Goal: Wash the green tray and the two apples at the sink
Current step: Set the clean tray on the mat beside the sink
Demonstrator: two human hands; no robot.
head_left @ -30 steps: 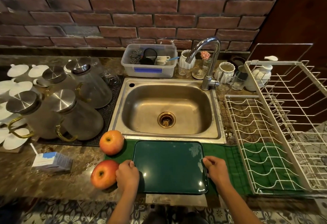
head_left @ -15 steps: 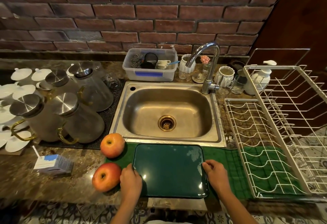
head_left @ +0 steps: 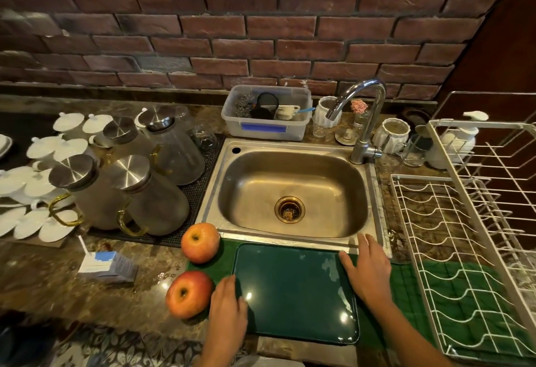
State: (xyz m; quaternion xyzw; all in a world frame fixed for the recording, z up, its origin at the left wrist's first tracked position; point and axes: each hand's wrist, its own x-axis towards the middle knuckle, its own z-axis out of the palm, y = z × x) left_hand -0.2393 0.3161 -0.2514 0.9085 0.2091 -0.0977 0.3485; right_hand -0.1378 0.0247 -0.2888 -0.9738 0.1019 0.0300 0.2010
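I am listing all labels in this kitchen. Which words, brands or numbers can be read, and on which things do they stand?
No text can be read.
Small carton: blue and white print, too blurred to read.
Plastic box: a blue strip, no letters visible.
Pump bottle: no print visible.

Glossy green tray point(head_left: 293, 291) flat before sink point(head_left: 290, 239), two red-orange apples point(head_left: 200, 242) point(head_left: 189, 294) left (upright)
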